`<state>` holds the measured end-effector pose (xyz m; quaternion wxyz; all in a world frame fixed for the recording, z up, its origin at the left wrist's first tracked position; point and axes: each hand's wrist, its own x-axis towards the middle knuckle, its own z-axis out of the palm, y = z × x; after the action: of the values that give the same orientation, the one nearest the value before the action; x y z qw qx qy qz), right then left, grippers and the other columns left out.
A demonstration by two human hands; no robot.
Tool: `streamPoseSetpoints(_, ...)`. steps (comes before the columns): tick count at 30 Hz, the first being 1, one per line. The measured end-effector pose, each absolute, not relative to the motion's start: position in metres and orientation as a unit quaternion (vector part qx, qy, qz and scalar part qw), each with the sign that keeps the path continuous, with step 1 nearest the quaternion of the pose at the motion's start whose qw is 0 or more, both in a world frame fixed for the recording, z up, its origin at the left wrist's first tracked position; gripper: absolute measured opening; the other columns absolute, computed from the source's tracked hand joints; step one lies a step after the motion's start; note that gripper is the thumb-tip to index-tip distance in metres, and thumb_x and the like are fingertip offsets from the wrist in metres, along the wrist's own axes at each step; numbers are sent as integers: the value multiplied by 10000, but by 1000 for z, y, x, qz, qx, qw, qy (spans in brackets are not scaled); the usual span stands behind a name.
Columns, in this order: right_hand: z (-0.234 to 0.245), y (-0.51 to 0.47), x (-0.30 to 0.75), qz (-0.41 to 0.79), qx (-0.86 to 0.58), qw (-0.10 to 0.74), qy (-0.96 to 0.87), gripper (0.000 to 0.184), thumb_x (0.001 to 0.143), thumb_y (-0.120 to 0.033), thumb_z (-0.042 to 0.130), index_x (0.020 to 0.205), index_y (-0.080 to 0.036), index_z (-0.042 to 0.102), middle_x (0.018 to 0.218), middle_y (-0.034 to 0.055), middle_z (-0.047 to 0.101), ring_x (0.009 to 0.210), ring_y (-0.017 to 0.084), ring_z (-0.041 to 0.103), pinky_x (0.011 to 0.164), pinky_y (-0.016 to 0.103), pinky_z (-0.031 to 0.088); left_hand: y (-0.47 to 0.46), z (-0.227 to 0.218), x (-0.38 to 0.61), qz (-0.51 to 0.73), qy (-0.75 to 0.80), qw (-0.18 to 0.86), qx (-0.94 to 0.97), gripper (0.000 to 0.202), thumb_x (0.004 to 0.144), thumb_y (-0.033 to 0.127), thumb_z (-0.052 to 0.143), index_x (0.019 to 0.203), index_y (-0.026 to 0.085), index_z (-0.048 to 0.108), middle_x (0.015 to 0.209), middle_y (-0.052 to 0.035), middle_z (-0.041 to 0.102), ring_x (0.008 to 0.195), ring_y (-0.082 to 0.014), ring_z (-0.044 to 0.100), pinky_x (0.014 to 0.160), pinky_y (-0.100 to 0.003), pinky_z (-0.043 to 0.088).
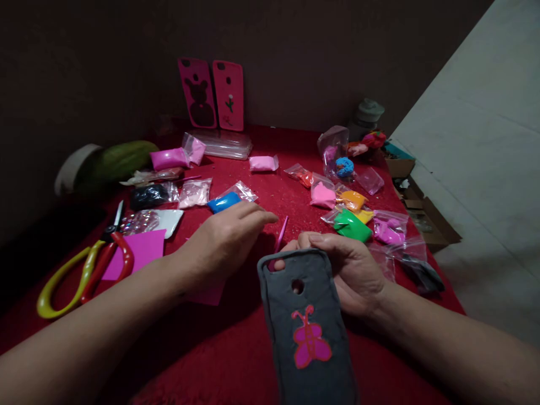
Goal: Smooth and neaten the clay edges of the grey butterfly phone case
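My right hand (352, 270) grips the top edge of a grey phone case (306, 332) that bears a pink butterfly. A thin pink stick (280, 235) rises beside its fingers; I cannot tell whether the hand holds it. My left hand (225, 242) hovers palm down over the red table (211, 349), fingers stretched toward the stick, with nothing in it. A blue clay packet (223, 202) lies just behind the left hand.
Scissors with red and yellow handles (84, 270) and pink paper (139, 250) lie at the left. Several bags of coloured clay (350, 216) are scattered across the table. Two pink phone cases (213, 93) lean on the back wall. A cardboard box (426, 219) sits off the right edge.
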<state>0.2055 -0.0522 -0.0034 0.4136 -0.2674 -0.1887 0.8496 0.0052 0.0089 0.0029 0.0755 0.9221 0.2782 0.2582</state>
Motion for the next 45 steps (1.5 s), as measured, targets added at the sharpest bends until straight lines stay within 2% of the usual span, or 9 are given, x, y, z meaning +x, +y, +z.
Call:
streamPoseSetpoints(2, -3, -52, 206, 853, -269, 409, -181, 152, 686, -268, 627, 620, -138, 669, 773, 79, 716, 729, 186, 654, 669, 299, 529, 5, 12, 5, 293, 328, 181, 879, 201, 932, 185, 487, 975, 125, 674, 868, -63, 712, 776, -146, 664, 688, -240, 519)
streamPoseSetpoints(5, -3, -50, 205, 859, -271, 399, -169, 182, 721, -288, 624, 613, -146, 656, 804, 84, 723, 741, 190, 659, 689, 309, 529, -2, 25, 7, 300, 373, 374, 795, 178, 898, 243, 546, 900, 165, 706, 776, -7, 719, 686, -124, 657, 609, -206, 514)
streamPoseSetpoints(8, -3, -49, 204, 853, -271, 419, -154, 156, 734, -258, 640, 626, -149, 663, 730, 29, 700, 705, 155, 645, 708, 285, 531, -8, 32, 11, 296, 381, 434, 761, 169, 874, 263, 571, 862, 177, 716, 729, 12, 708, 660, -117, 646, 590, -198, 504)
streamPoseSetpoints(14, -5, -49, 201, 844, -289, 426, -150, 170, 742, -266, 667, 628, -139, 665, 660, 17, 672, 608, 134, 619, 653, 275, 543, -21, 34, 11, 275, 383, 335, 816, 109, 819, 264, 652, 857, 181, 713, 757, 27, 695, 682, -97, 628, 596, -183, 453)
streamPoseSetpoints(19, -6, -49, 202, 842, -293, 427, -153, 157, 767, -255, 644, 654, -148, 662, 672, 22, 676, 591, 150, 622, 612, 302, 545, -25, 30, 13, 292, 363, 258, 846, 92, 847, 198, 613, 830, 161, 696, 732, 31, 678, 645, -70, 607, 598, -167, 431)
streamPoseSetpoints(27, -8, -49, 204, 846, -287, 420, -161, 173, 782, -283, 623, 663, -164, 662, 688, 31, 688, 599, 161, 624, 601, 304, 537, -26, 23, 16, 307, 335, 145, 879, 131, 877, 163, 569, 789, 155, 665, 736, 6, 668, 663, -89, 608, 609, -183, 436)
streamPoseSetpoints(34, -6, -50, 202, 844, -290, 425, -150, 170, 780, -252, 633, 650, -147, 659, 671, 21, 668, 605, 140, 608, 652, 297, 541, -28, 27, 17, 309, 340, 173, 871, 126, 891, 200, 566, 865, 153, 680, 767, -2, 677, 675, -93, 620, 626, -181, 449)
streamPoseSetpoints(41, -6, -52, 202, 853, -271, 420, -148, 171, 763, -264, 658, 645, -140, 657, 630, 7, 652, 628, 139, 623, 707, 308, 546, -29, 23, 22, 319, 330, 124, 879, 152, 886, 162, 562, 774, 131, 661, 723, -9, 666, 656, -89, 608, 615, -177, 431)
streamPoseSetpoints(45, -7, -51, 203, 847, -282, 420, -162, 198, 775, -289, 641, 635, -149, 646, 628, 17, 653, 627, 155, 624, 783, 363, 539, -27, 32, 15, 297, 353, 192, 866, 183, 904, 201, 532, 832, 156, 694, 741, 4, 678, 656, -95, 613, 602, -186, 435)
